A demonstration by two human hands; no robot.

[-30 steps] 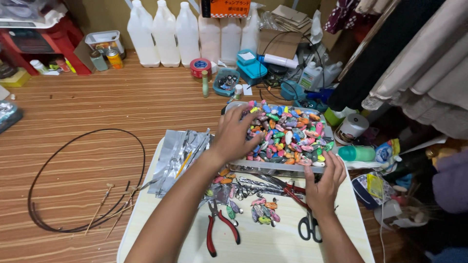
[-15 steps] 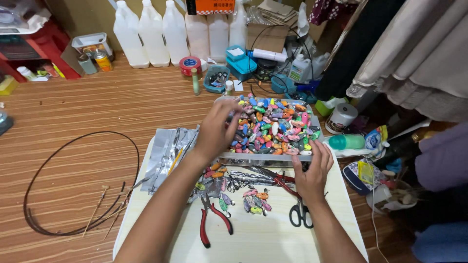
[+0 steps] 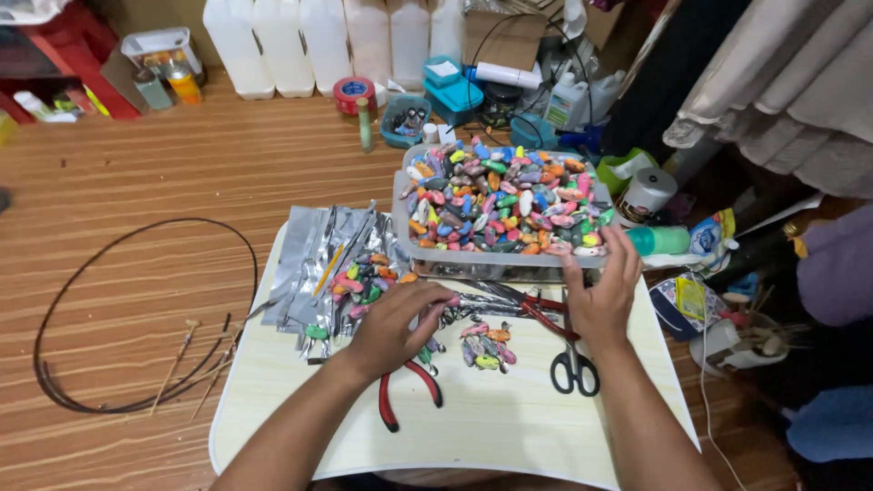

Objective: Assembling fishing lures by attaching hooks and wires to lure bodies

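Clearly the sorting of small coloured pieces is only at its beginning. The left hand [image 3: 393, 329] rests on the pale board [image 3: 491, 427], its fingers curled narrowly over a few coloured pieces [image 3: 435, 320] near the middle; I cannot tell if it really pinches one or only touches them. The right hand [image 3: 600, 295] lies with spread fingers on the near right edge of the clear tray [image 3: 491, 259], touching its rim, and it seems to steady the tray, not to hold any piece.

The tray, at the far side of the board, is heaped with coloured pieces [image 3: 505, 195] (many dozens, in pink, green, orange, blue). Only small groups lie outside it: one little pile [image 3: 485, 344] between the two hands, and another scatter [image 3: 364, 277] to the left, on the silver foil sheets [image 3: 314, 264]. So, as I judge it, a small part is taken out and most is left in the tray.

Red-handled pliers [image 3: 409, 395] lie just near the left hand, black-handled scissors [image 3: 573, 368] just near the right wrist, and both are untouched now. On the wooden floor [image 3: 136, 182] to the left lies a black wire hoop [image 3: 145, 314], well apart from the hands. White jugs [image 3: 300, 41] stand at the far side.
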